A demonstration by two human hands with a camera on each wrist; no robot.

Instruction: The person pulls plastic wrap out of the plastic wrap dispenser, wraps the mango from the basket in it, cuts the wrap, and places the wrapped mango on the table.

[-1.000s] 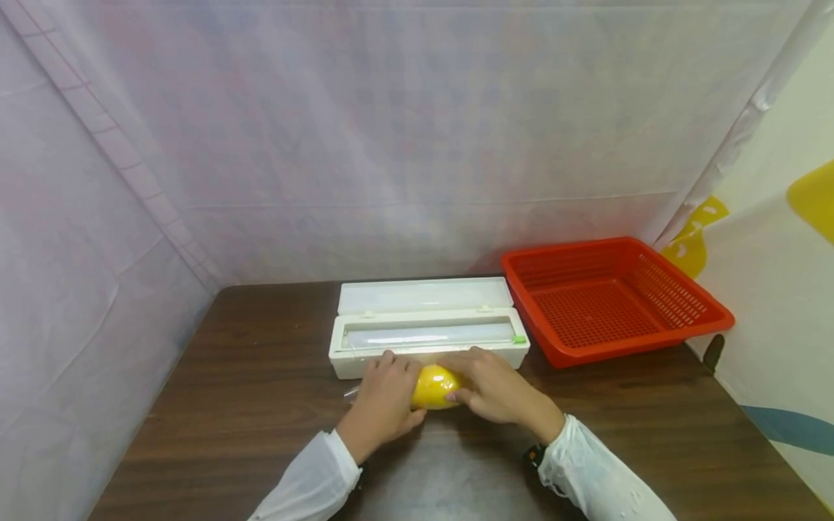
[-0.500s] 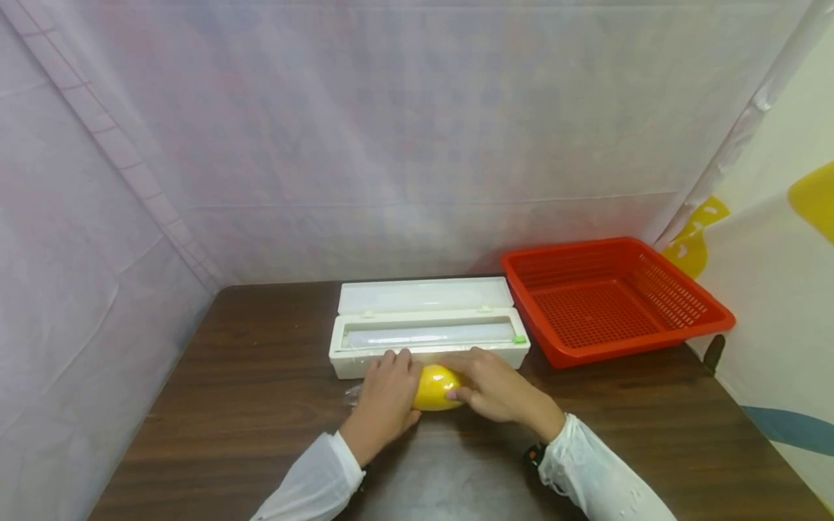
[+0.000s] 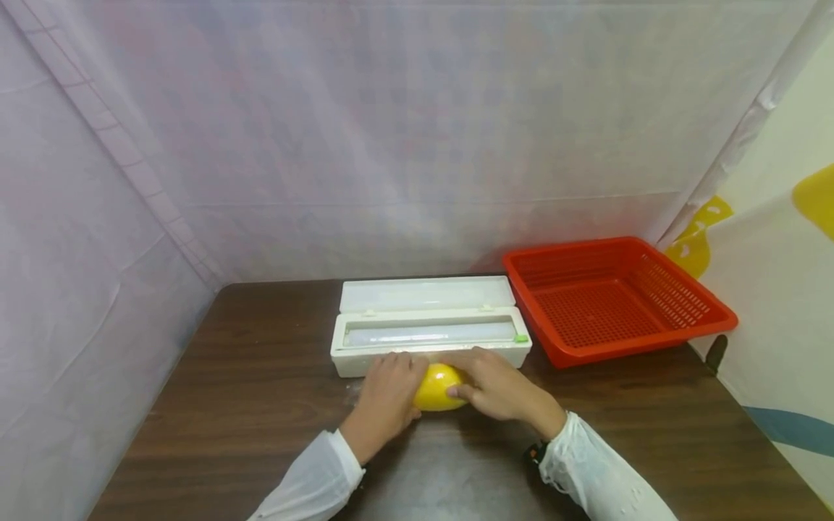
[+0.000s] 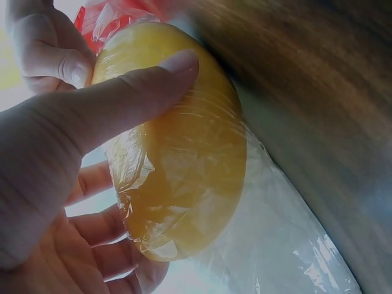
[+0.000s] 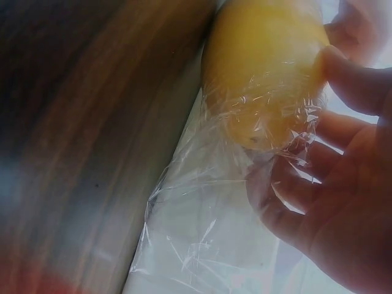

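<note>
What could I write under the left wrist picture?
A left hand holds a yellow fruit covered in clear plastic wrap.

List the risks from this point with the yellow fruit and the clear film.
1. The thin clear plastic film trails loose on the dark wooden table; it may bunch or stick to itself.
2. The smooth yellow oval fruit is held only between the left hand and right hand; it could slip.
3. The open white film dispenser box sits close behind and may get knocked.

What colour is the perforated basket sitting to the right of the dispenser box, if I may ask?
The basket is red-orange all over, shown best in the head view.
</note>
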